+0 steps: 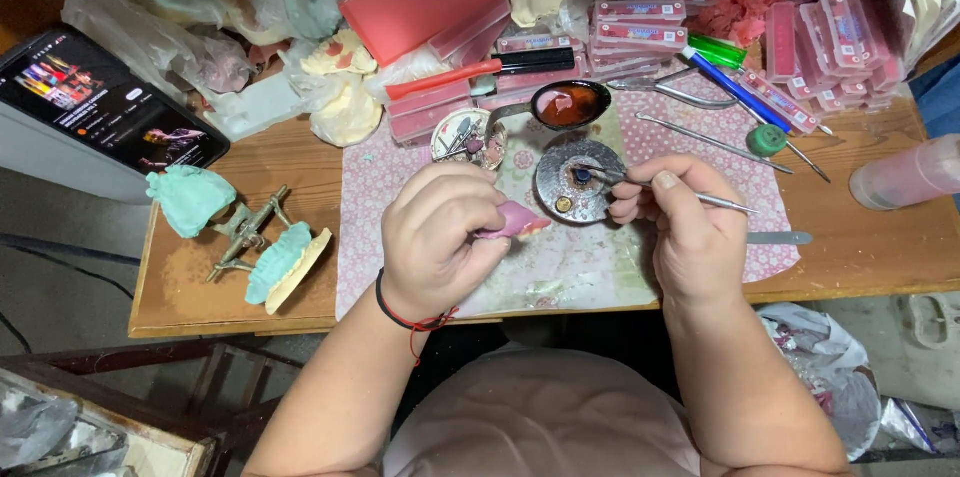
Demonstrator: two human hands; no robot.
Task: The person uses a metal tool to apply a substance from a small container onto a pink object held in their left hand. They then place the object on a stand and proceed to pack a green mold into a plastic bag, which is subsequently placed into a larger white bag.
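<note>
A pink wax denture base (517, 222) is gripped in the left hand (440, 237); a thin metal instrument (655, 187), pinched by the right hand (680, 227), seemingly touches the round burner (578, 180); it should be held steady.

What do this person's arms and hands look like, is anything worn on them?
Both forearms are bare, with no sleeves showing and no gloves. The left hand has a thin black band with a red cord around the wrist, the red end hanging loose. The right hand wears nothing: no ring, watch or band is visible. The fingers have short nails, unpainted as far as visible.

Pink wax piece (520, 222), thin metal tool (690, 194)
</note>
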